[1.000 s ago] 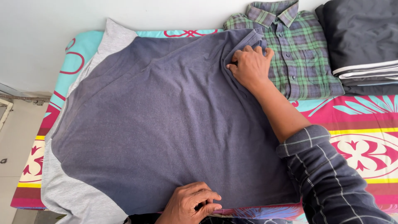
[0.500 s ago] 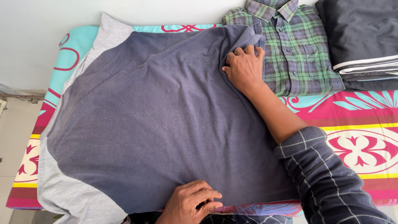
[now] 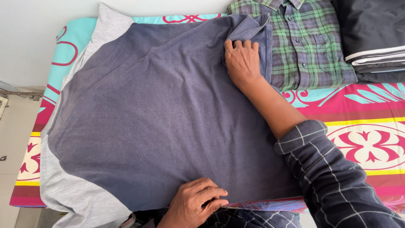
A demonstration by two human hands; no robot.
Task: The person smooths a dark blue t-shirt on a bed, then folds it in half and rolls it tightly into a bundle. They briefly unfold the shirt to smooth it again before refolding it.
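Observation:
A large blue-grey T-shirt with light grey sleeves (image 3: 156, 114) lies spread flat on a bed covered by a bright patterned sheet (image 3: 363, 109). My right hand (image 3: 241, 63) grips a bunched fold of the shirt at its far right corner, fingers curled into the fabric. My left hand (image 3: 195, 205) pinches the shirt's near edge at the bed's front, fingers closed on the hem. My right forearm reaches across the sheet in a dark checked sleeve.
A folded green plaid shirt (image 3: 303, 42) lies just right of my right hand. A folded dark garment with white stripes (image 3: 371, 38) sits at the far right. A white wall runs behind the bed; tiled floor shows at the left (image 3: 12, 160).
My right hand has drawn the shirt's far corner a little leftward, bunching the fabric. The view has shifted slightly. My left hand stays on the near hem.

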